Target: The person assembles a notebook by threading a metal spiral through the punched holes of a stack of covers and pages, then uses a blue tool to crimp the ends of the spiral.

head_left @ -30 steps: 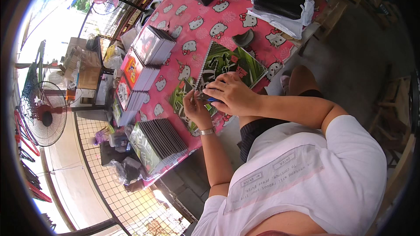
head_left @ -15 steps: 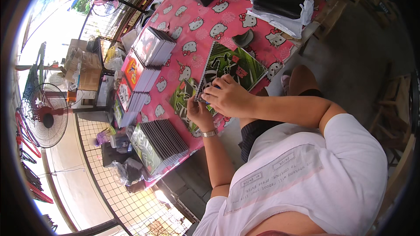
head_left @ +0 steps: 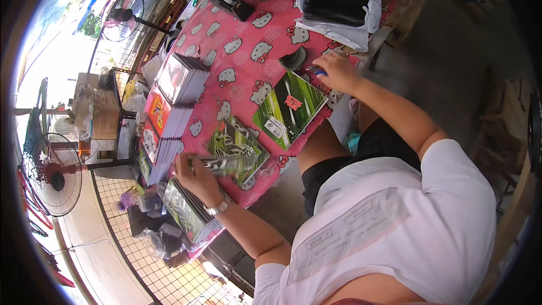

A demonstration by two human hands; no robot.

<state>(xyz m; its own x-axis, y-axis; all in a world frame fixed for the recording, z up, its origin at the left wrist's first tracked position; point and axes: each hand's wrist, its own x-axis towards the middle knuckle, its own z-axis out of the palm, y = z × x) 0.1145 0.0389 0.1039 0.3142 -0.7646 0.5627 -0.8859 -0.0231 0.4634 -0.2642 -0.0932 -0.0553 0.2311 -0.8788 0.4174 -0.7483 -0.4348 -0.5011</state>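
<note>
Pink tablecloth point(head_left: 241, 63) — left fingers point(head_left: 182, 165), notebook point(head_left: 224, 165) blurry

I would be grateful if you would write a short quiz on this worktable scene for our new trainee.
1. What lies in the crumpled white paper wrapping on the table?
2. True or false: the black tape dispenser stands on the pink patterned tablecloth.
3. Fill in the missing words: the small blue item is held in the person's ...

Key:
1. A black ribbed bundle.
2. True.
3. Right hand.
</note>
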